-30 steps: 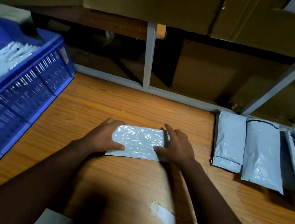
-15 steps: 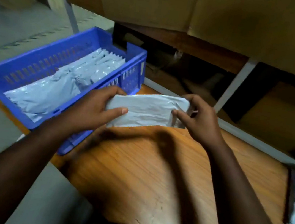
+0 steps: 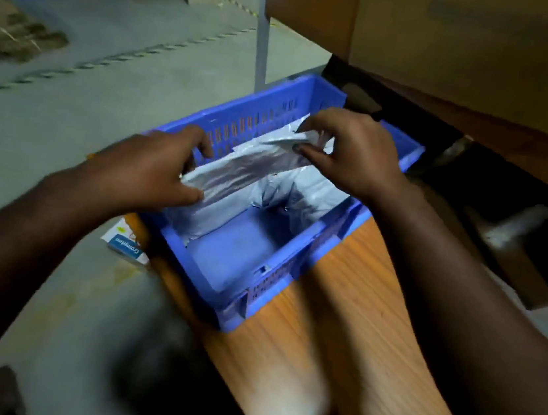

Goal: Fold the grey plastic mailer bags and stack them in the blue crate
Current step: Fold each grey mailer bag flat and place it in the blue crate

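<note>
A folded grey mailer bag (image 3: 253, 167) hangs over the inside of the blue crate (image 3: 264, 275). My left hand (image 3: 152, 171) grips its near-left end and my right hand (image 3: 345, 147) pinches its far-right end. Under it, folded grey mailer bags (image 3: 305, 190) are packed along the crate's far side. The near part of the crate floor is bare blue plastic. The crate sits at the left end of the wooden table (image 3: 351, 354).
Grey concrete floor (image 3: 91, 81) lies to the left of the table. A small white and blue box (image 3: 126, 244) sits at the crate's near-left corner. Cardboard boxes (image 3: 458, 40) overhang at the top right, above a dark shelf space.
Both hands lifted the folded bag from the middle of the table and carried it left, to above the inside of the crate. The view swung left with them.
</note>
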